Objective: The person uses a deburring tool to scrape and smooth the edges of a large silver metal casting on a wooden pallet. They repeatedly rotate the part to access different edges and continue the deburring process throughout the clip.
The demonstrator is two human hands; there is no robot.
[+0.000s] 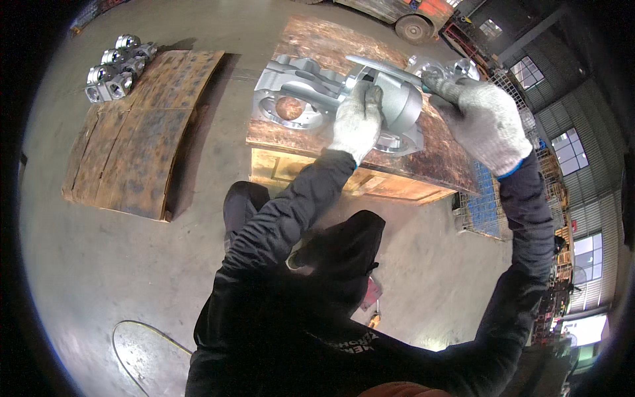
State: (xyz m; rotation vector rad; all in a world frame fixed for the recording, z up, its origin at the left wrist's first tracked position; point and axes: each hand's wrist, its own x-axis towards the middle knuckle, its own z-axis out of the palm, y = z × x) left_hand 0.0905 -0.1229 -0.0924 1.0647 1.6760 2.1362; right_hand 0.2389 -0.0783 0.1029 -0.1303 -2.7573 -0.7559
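Note:
A silver-grey metal casting (402,106) with a rounded body and a ring-shaped flange sits on a wooden crate top (317,33). My left hand (359,120), in a whitish knit glove, grips its near left side with fingers closed. My right hand (481,118), gloved alike, is raised at the casting's right with fingers curled. A small dark greenish end (425,86) shows at its fingertips; what it belongs to is unclear. A long flat grey edge (383,69) runs across the casting's top toward that hand; whether it is part of the casting I cannot tell.
More castings (291,92) stand left of my left hand, others (456,68) behind my right. Another wooden platform (142,126) at the left bears several castings (116,69). A forklift (410,20) is at the back, wire cages (483,208) at the right, a hose (142,324) on the floor.

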